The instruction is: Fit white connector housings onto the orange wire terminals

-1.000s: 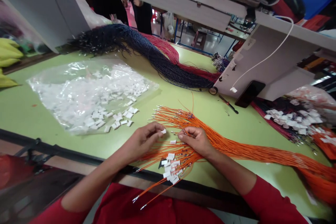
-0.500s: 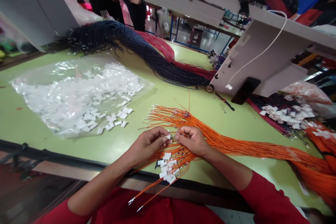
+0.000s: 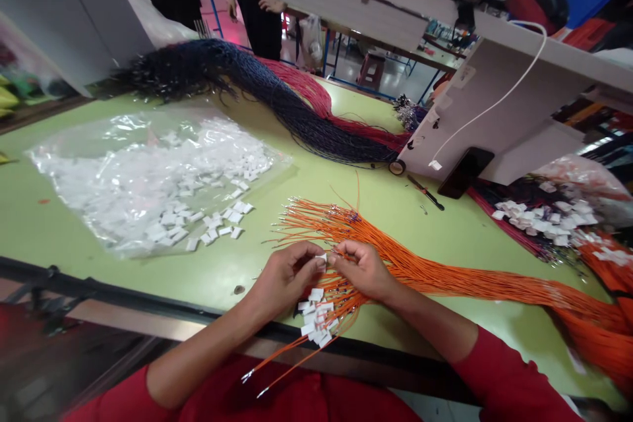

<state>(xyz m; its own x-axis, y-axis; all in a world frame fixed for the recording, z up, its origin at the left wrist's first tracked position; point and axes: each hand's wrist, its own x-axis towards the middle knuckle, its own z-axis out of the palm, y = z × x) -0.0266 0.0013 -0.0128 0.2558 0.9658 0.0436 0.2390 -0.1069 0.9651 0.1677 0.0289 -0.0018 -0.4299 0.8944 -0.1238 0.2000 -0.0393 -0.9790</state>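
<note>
A small white connector housing [image 3: 322, 260] is pinched between the thumb and index finger of my left hand [image 3: 289, 275]. My right hand [image 3: 364, 270] is closed in a pinch at the end of an orange wire, right beside the housing; its fingertips hide most of that end. Beneath both hands runs a thick bundle of orange wires [image 3: 445, 273] with metal terminals at its left ends. Closer to my body, a cluster of white housings [image 3: 319, 321] sits on wires from the bundle. Two bare terminal ends stick out past the table edge.
A clear plastic bag [image 3: 123, 178] of white housings lies to the left, some spilling out. Dark blue wires [image 3: 277, 92] and red wires [image 3: 311, 89] lie behind. A cutter knife [image 3: 426, 192] and a phone [image 3: 465, 172] rest near the shelf panel. People stand beyond the table.
My left hand has come slightly right, and the housing now sits closer to my right fingertips. My right hand stays nearly in place. The camera view has shifted a little.
</note>
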